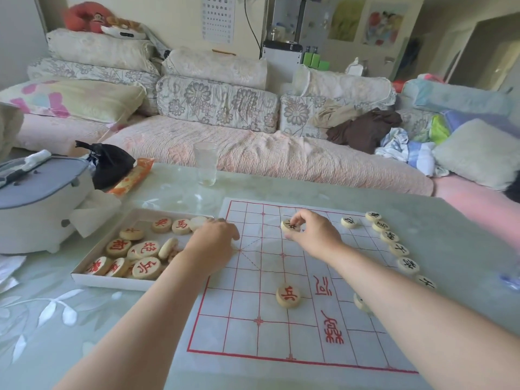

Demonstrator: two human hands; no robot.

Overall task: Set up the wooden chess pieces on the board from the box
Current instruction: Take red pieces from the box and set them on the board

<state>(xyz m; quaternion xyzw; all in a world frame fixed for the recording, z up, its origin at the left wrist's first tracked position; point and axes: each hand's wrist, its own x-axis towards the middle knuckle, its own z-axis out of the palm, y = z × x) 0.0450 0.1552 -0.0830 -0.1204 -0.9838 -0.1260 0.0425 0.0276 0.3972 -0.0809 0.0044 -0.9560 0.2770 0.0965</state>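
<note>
Both hands are over the work area. The right hand (315, 233) pinches a round pale wooden chess piece with a black character (289, 226) between thumb and fingertips, low over the far part of the white board sheet with a red grid (253, 333). Whether that piece already rests on the sheet cannot be told. The left hand (213, 239) lies knuckles-up at the right rim of the shallow white cardboard box (112, 280), fingers curled downward; whether it grips anything cannot be told. The box sits just left of the board on the pale green glossy table (84, 333) and holds a loose heap of red-character pieces (146, 267). One lone red-character piece (287, 296) stands near the middle of the board, and a row of black-character pieces (389, 237) runs along its right edge. A half-hidden piece (361, 302) shows beside the right forearm. Setup appears to be at an early stage, as most red pieces remain in the box. Hazards: the right forearm crosses the board close to the half-hidden piece and could sweep it off position if lowered. The sheet looks thin and may slide on the glossy table under a sideways push, shifting every placed piece. The left wrist, pressing on the box rim, could tip the box.
</note>
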